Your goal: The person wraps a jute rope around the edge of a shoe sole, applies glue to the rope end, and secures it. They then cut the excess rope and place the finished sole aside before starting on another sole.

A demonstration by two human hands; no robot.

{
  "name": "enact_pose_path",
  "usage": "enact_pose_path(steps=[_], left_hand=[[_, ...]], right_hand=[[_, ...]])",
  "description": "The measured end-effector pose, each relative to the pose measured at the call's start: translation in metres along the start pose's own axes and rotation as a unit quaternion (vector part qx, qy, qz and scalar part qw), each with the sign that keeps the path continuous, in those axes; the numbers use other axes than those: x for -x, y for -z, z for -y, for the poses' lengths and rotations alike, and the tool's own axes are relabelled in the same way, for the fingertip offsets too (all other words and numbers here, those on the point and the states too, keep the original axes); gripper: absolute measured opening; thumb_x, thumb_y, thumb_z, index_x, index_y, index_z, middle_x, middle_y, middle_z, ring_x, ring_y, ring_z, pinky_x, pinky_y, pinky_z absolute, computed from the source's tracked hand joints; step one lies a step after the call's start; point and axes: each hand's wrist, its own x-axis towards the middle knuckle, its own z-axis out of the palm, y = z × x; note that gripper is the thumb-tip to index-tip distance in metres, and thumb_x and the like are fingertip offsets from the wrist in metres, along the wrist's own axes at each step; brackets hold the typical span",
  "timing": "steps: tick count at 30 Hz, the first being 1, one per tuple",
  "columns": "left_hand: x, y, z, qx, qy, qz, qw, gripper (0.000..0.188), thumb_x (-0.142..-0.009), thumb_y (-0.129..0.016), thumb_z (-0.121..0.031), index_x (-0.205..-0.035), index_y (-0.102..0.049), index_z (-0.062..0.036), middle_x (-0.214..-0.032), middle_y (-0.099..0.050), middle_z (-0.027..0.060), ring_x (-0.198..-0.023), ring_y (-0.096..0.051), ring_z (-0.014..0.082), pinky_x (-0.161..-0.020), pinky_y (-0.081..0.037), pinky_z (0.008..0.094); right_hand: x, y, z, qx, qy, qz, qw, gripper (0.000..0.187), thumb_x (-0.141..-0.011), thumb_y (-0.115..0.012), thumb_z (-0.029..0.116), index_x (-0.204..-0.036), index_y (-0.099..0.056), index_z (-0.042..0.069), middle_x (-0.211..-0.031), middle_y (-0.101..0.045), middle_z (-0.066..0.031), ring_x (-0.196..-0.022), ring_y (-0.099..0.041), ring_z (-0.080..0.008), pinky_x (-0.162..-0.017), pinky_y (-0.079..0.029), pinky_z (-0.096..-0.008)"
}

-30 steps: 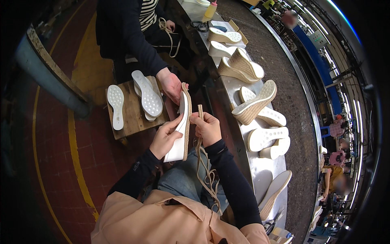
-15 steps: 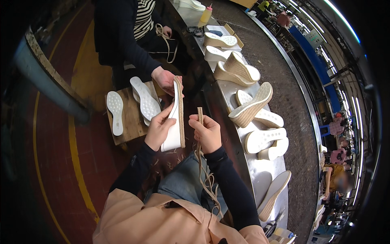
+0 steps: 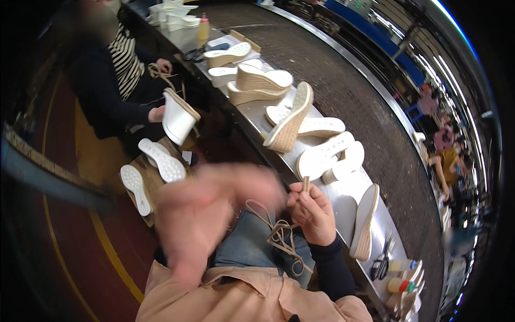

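My right hand (image 3: pixel 316 217) pinches a tan woven strip (image 3: pixel 306 183), whose end stands up above the fingertips. Thin tan strands (image 3: pixel 286 241) hang in loose loops beside it, over my jeans. Close in front of me my left hand (image 3: pixel 206 209) is heavily smeared by motion; its fingers reach toward the right hand, and I cannot tell whether they hold anything. A white wedge sole (image 3: pixel 179 122) with a tan edge is with the co-worker, whose hand (image 3: pixel 156 114) touches its side.
Several tan-sided wedge soles (image 3: pixel 292 121) lie along the metal bench (image 3: pixel 335 201) on the right. Scissors (image 3: pixel 381 263) and small bottles (image 3: pixel 402 284) sit nearer. White soles (image 3: pixel 138 188) rest on a low wooden stand left of me. A dark conveyor belt (image 3: pixel 343 102) runs behind the bench.
The white wedge sole has left my left hand and is now with the co-worker. My left hand has swung up close toward my right, which keeps the woven strip. The view has shifted.
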Motion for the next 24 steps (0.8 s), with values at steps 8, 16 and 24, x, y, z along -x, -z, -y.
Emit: enact_pose_path(steps=[8, 16, 24], left_hand=[[-0.032, -0.105, -0.030, 0.202, 0.074, 0.010, 0.977, 0.072, -0.085, -0.067, -0.026, -0.144, -0.027, -0.0169, -0.076, -0.068, 0.0053, -0.071, -0.062, 0.0217, -0.073, -0.046, 0.0322], [-0.030, -0.146, -0.013, 0.178, 0.161, 0.085, 0.967, 0.065, -0.091, -0.058, -0.018, -0.146, -0.024, -0.0157, -0.077, -0.068, 0.0013, -0.069, -0.061, 0.0208, -0.070, -0.044, 0.0301], [0.001, -0.152, 0.061, 0.205, 0.097, 0.028, 0.974, 0.059, -0.087, -0.063, -0.033, -0.138, -0.038, -0.0176, -0.088, -0.058, 0.0086, -0.083, -0.059, 0.0250, -0.080, -0.047, 0.0404]], right_hand=[[0.104, 0.073, 0.022, -0.022, 0.089, -0.099, 0.991, 0.028, -0.099, -0.046, 0.020, -0.117, -0.052, -0.001, -0.091, -0.060, -0.0108, -0.055, -0.037, -0.0046, -0.050, -0.032, -0.0175], [0.190, 0.117, 0.036, -0.063, 0.236, -0.254, 0.936, 0.030, -0.104, -0.030, 0.031, -0.122, -0.041, 0.009, -0.081, -0.055, -0.0096, -0.042, -0.032, -0.0053, -0.040, -0.026, -0.0177], [0.231, 0.146, 0.036, -0.071, 0.286, -0.292, 0.910, 0.015, -0.100, -0.037, 0.016, -0.110, -0.046, 0.008, -0.080, -0.051, -0.0084, -0.043, -0.032, -0.0054, -0.040, -0.026, -0.0177]])
